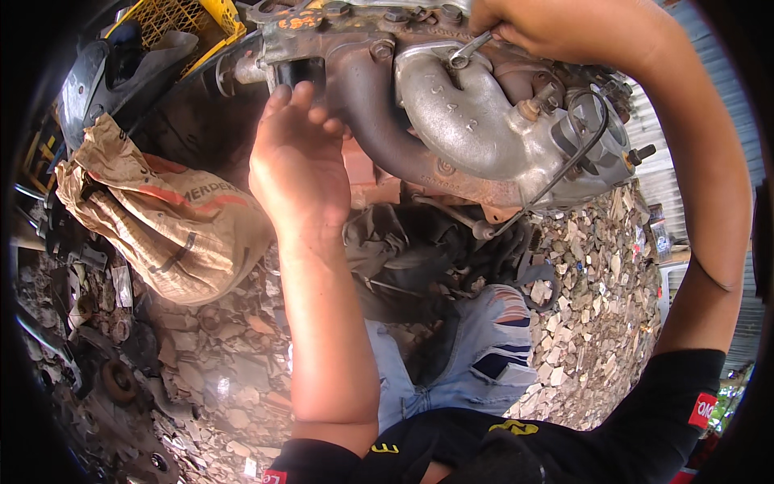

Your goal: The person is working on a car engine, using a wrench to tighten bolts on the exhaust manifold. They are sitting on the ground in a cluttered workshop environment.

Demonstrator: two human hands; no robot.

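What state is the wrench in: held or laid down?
Held: the right hand grips the wrench, its ring end showing by the curved silver pipe.

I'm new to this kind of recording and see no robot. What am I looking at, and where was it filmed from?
No machine does the work here: these are a person's own bare hands, seen by a wide fisheye camera worn on the head, looking down, so straight edges bend. The forearms belong to the wearer, as do the jeans.

In front is an engine with a silver manifold. The right hand holds a wrench, its ring end at the manifold's top. The left hand is open near the engine; contact is unclear.

Around lie broken stones, a tan sack and a yellow crate.
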